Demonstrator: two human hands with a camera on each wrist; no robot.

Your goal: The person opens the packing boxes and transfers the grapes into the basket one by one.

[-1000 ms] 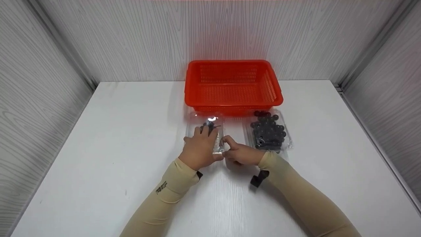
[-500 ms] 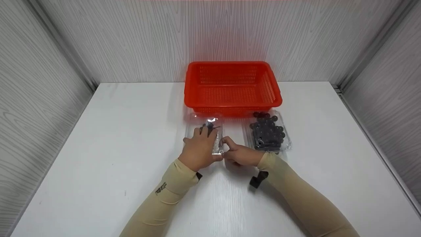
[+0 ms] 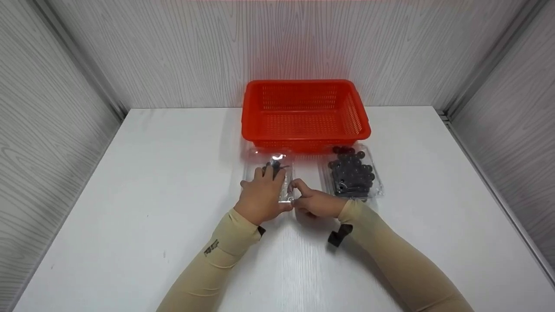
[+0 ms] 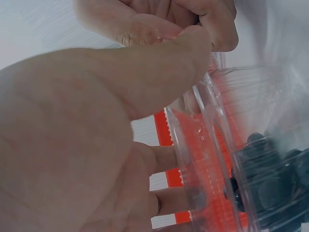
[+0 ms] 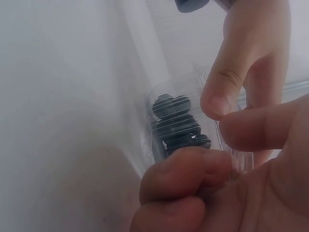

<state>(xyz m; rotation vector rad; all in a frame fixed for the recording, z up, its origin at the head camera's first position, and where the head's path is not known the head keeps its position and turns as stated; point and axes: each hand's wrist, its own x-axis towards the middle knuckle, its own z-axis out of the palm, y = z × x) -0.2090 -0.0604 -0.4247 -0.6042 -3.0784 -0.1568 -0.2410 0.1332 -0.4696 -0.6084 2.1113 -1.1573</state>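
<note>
A clear plastic clamshell box (image 3: 256, 159) with dark round grapes (image 3: 274, 164) lies on the table in the head view. My left hand (image 3: 260, 197) spans its top with spread fingers, the thumb at the near right corner. Curled fingers of my right hand (image 3: 318, 203) pinch the box edge at that same corner. In the left wrist view, the left thumb (image 4: 164, 72) lies along the clear rim (image 4: 212, 113), close to the right hand. The right wrist view has both hands meeting at the edge, with grapes (image 5: 176, 125) visible through the plastic. My left palm hides part of the box.
Another clear box (image 3: 377, 184) of dark grapes (image 3: 351, 173) lies to the right, close to my right wrist. Behind both boxes stands a red plastic basket (image 3: 303, 141) with slotted walls. White wood-grain panels (image 3: 173, 56) enclose the table (image 3: 173, 173) at the back and sides.
Both hands stay at the same corner of the left box, with hardly any movement. The head view has shifted very slightly.
</note>
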